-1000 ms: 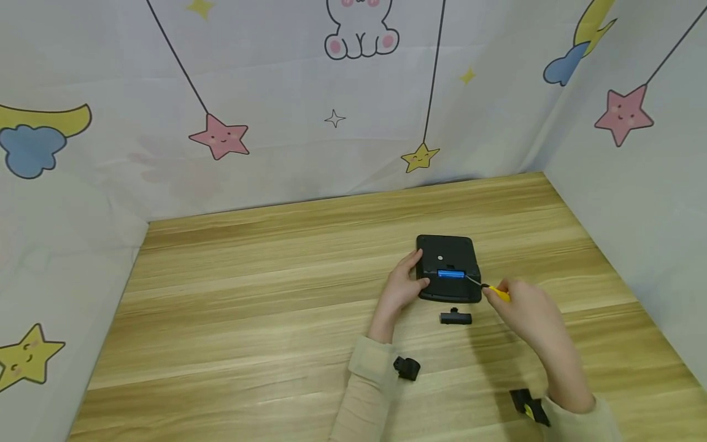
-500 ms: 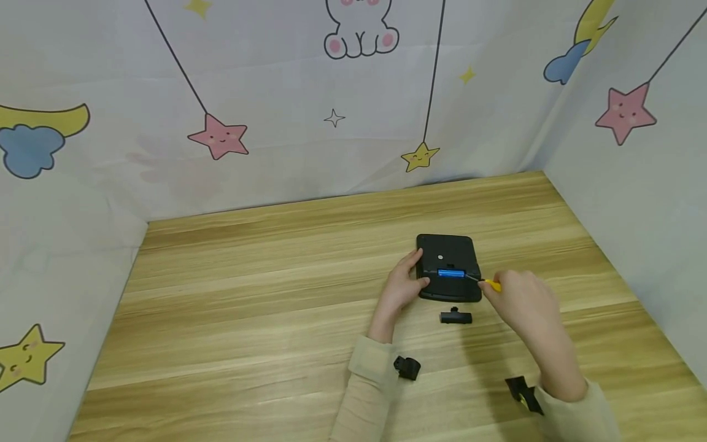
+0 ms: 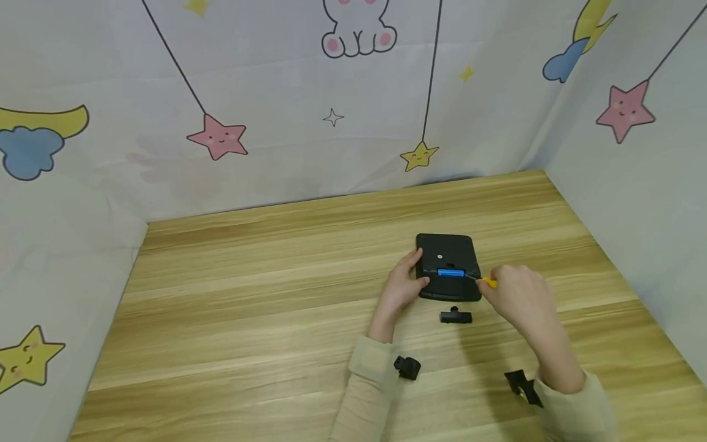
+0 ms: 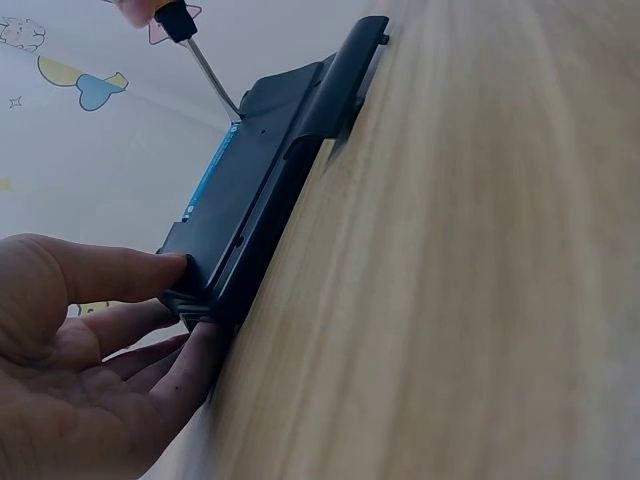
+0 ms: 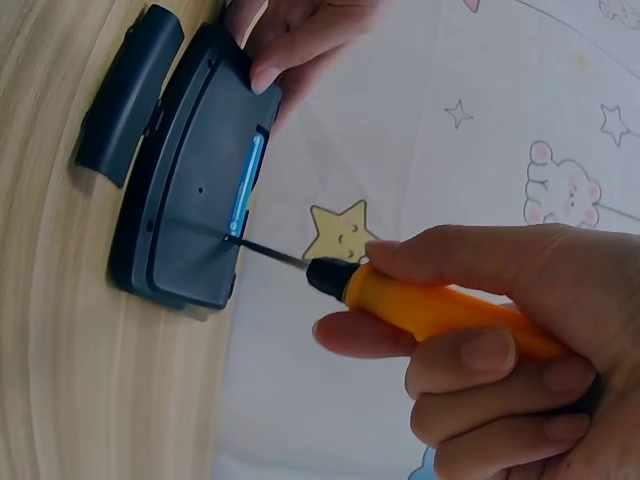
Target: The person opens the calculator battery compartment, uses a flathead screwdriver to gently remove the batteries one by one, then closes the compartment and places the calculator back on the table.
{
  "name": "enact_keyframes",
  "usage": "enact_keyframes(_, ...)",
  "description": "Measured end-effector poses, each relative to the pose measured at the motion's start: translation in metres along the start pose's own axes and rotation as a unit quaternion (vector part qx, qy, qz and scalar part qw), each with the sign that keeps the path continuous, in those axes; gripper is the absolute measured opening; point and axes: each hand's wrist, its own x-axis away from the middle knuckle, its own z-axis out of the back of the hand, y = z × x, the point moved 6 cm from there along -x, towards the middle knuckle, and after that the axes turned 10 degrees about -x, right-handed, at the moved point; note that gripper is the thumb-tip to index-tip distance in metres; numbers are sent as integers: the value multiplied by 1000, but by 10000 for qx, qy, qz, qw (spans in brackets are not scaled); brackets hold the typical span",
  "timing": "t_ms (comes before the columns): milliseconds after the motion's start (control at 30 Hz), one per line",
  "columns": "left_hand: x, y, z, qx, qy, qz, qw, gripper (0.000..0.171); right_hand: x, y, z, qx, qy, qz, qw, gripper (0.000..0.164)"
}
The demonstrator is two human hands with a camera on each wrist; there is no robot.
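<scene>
A black electronic device lies underside up on the wood-grain bench, toward the far right corner. An open compartment in its underside exposes a blue cylindrical battery, lying roughly parallel to the bench's far edge. The left hand grips the device's left side, thumb on the upper surface and the other fingers around the side. The right hand has its fingers wrapped around the yellow handle of a screwdriver; the shaft slants down to the battery's right end, though whether the tip touches battery or compartment cannot be told. A curved black battery cover rests on the bench just beside the device, on the side facing the near edge.
</scene>
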Motion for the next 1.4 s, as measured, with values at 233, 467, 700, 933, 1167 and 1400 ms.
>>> enact_keyframes(233,1,3,-1,-53,-75,4,10000,64,-2,18,0,-445,-220,119,9987,36)
enact_keyframes(467,1,2,-1,-18,-104,48,9999,64,-3,29,1,-699,-155,311,9969,28)
enact_keyframes(700,3,3,0,-213,-126,14,9997,60,-3,36,-2,-904,-150,317,9953,32)
enact_keyframes(933,4,2,0,-242,-83,55,9997,59,-5,50,-6,-1259,-206,254,9915,35)
enact_keyframes(1167,2,0,-2,-328,-124,87,9993,59,-7,64,-11,-1493,-285,140,9883,38)
enact_keyframes(1400,3,1,-2,-287,-109,45,9995,59,-4,72,-12,-1703,-250,65,9850,38)
